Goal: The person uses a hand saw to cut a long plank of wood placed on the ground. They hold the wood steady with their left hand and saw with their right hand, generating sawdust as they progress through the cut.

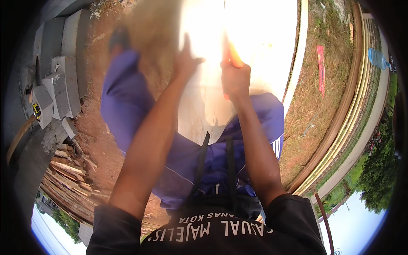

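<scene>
A wide pale board (263,63) stretches out in front of me, and strong glare washes out much of its surface. My right hand (236,80) is wrapped round the handle of an orange-handled tool (235,54). Orange shows above and below the fist, but the tool's far end is lost in the brightness. Along the board's left edge lies my left hand (185,63), fingers stretched forward and thumb apart, holding nothing. Its fingertips blur into the glare. My legs in blue trousers (127,89) are bent at either side of the board's near end.
Grey blocks (63,87) are stacked at the left, with a yellow-and-black tape measure (37,111) on one. Behind them lies a pile of wood strips (68,174). Rightward are a red strip (321,70) on dry grass, long poles (355,91) and a blue plastic bottle (377,58).
</scene>
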`<state>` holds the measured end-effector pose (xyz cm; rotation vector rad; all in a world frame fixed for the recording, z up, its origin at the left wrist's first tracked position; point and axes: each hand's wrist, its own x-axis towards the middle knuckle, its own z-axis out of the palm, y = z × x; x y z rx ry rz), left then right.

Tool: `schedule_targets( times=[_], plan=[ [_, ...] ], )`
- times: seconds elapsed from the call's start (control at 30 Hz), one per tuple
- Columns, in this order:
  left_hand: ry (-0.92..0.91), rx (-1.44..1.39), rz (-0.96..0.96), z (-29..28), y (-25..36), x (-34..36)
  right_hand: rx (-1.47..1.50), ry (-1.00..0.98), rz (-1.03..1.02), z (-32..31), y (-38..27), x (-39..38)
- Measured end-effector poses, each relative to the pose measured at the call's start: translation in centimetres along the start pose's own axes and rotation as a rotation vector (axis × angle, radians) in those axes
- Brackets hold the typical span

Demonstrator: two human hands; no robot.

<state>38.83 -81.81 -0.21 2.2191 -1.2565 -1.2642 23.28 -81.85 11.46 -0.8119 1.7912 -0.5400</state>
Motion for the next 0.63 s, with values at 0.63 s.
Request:
schedule_targets(
  times=[0.63],
  plan=[
    [-0.042,-0.056,0.018,-0.6,-0.6,-0.1,-0.022,-0.004,0.008,-1.8,-1.6,-0.4]
  ],
)
